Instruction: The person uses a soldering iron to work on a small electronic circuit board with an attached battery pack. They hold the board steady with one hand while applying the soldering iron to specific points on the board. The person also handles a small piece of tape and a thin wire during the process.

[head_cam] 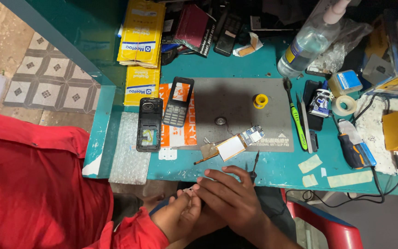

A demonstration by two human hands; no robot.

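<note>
- Left hand (177, 220) low at the near edge of the teal workbench (236, 168), fingers curled inward around a small pale part (190, 190) — only a sliver of it showing between the fingertips.
- Right hand (229, 198) laid over the left, fingers bent and pinching the same small part from above; a thin dark tool (254, 167) poking up from between its fingers, tip towards the bench.
- Small part itself held just off the bench edge, above the lap, too hidden to tell its kind.
- On the grey work mat (236, 103), just beyond the hands: a bare circuit board with a white square panel (233, 145) and a flat ribbon trailing left.
- Left of that, a keypad phone front (177, 102) lying on an orange-and-white packet, and a black phone housing (149, 124) beside it, touching the bubble wrap (129, 152).
- Small yellow spool (260, 100) upright on the mat, well apart from the hands.
- Right of the mat — a green-handled brush (296, 122), a roll of clear tape (344, 106), a screwdriver with a black and blue grip (355, 147).
- Clear plastic bottle (307, 44) lying tilted at the back.
- Red sleeve (38, 184) filling the lower left.
</note>
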